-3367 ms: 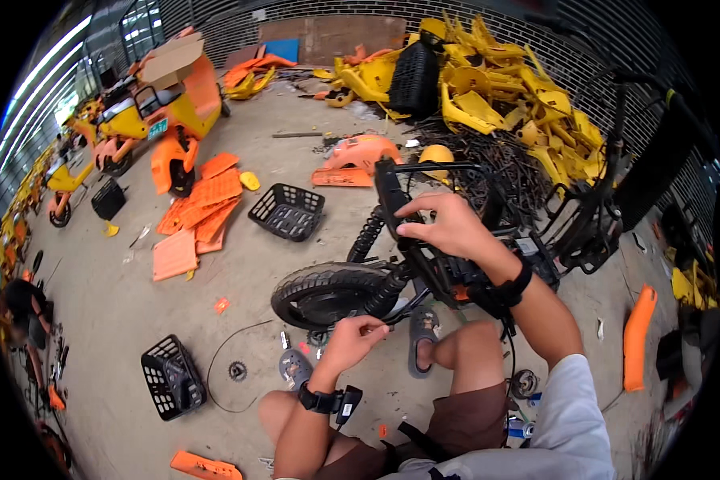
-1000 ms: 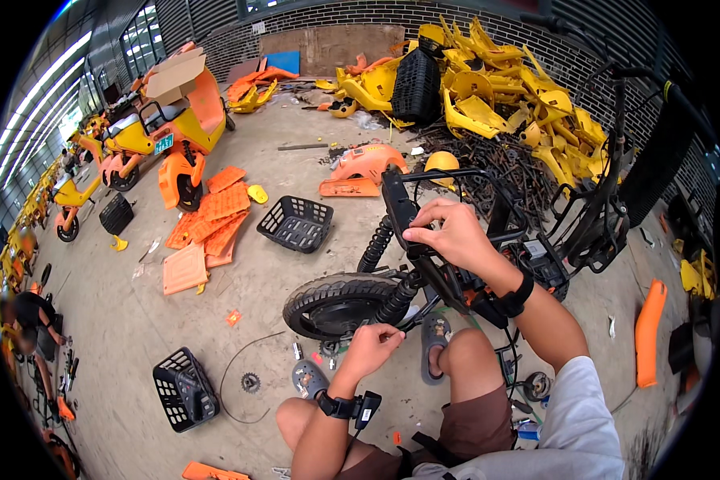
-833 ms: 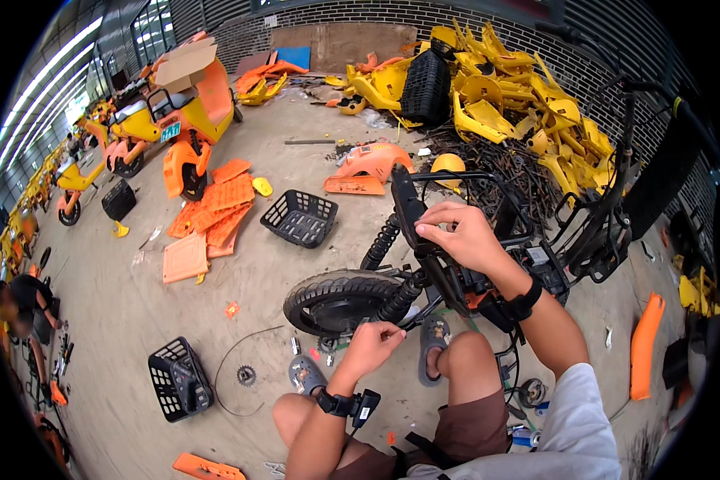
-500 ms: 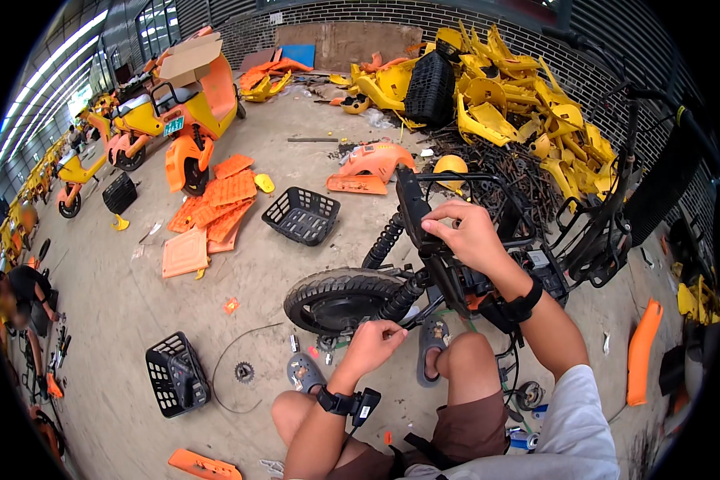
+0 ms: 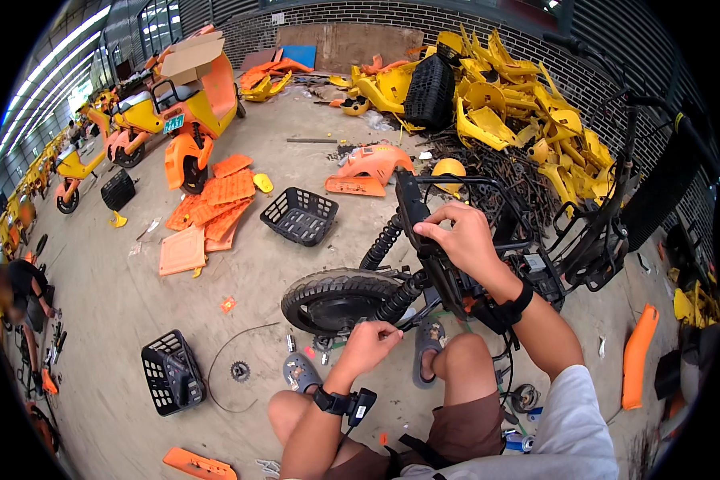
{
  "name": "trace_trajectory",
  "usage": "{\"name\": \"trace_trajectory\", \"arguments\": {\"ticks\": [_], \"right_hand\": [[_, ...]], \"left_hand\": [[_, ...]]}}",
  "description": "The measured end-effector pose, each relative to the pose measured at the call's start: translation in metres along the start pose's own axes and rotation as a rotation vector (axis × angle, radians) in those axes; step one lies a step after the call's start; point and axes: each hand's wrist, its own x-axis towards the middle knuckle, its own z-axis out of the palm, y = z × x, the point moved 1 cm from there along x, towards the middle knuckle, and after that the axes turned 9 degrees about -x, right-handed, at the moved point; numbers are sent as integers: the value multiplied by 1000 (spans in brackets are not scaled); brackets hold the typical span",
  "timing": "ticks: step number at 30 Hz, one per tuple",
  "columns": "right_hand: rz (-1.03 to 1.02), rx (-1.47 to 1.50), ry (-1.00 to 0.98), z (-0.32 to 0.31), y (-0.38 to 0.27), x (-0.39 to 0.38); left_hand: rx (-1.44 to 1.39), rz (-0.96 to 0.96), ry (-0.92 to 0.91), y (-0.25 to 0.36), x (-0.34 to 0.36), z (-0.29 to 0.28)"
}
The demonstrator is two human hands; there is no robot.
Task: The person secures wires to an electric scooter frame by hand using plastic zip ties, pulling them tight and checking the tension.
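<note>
A black stripped scooter frame (image 5: 412, 200) stands before me with a rear wheel (image 5: 320, 302) and coil shock absorbers (image 5: 380, 240). My right hand (image 5: 456, 232) is up on the black upper part of the frame, its thumb and forefinger pinched at that part; whether they hold something small there is hidden. Lower down, my left hand (image 5: 368, 344) is beside the wheel and the lower end of the near shock, fingertips pressed together; what they hold, if anything, is too small to make out. Under it lie a sprocket (image 5: 240, 370) and small metal parts on the floor.
Black baskets (image 5: 298, 214) (image 5: 168, 372) and orange panels (image 5: 216, 214) lie on the floor (image 5: 112, 296). Orange-yellow scooters (image 5: 188, 120) stand back left, a heap of yellow panels (image 5: 520, 120) back right. An orange strip (image 5: 640, 356) lies at right. Another person (image 5: 26, 292) bends at far left.
Compared with 3.4 seconds ago, my right hand's thumb and forefinger have come closer together on the frame. The view has shifted slightly. My left hand remains by the wheel, still pinched.
</note>
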Motion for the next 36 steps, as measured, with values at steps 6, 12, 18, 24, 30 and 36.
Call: {"name": "trace_trajectory", "arguments": {"ticks": [6, 12, 18, 24, 30, 36], "right_hand": [[-12, 66, -24, -1, 0, -1], [50, 263, -167, -3, 9, -1], [34, 240, -149, -3, 12, -2], [79, 120, -138, -1, 6, -4], [-17, 286, -81, 4, 9, -7], [21, 244, -70, 5, 15, -9]], "left_hand": [[14, 11, -15, -7, 3, 1], [16, 12, -14, -4, 3, 2], [25, 5, -10, -4, 6, 4], [46, 40, -5, -9, 8, 6], [38, 39, -16, -9, 8, 6], [35, 28, -12, -5, 6, 4]]}}
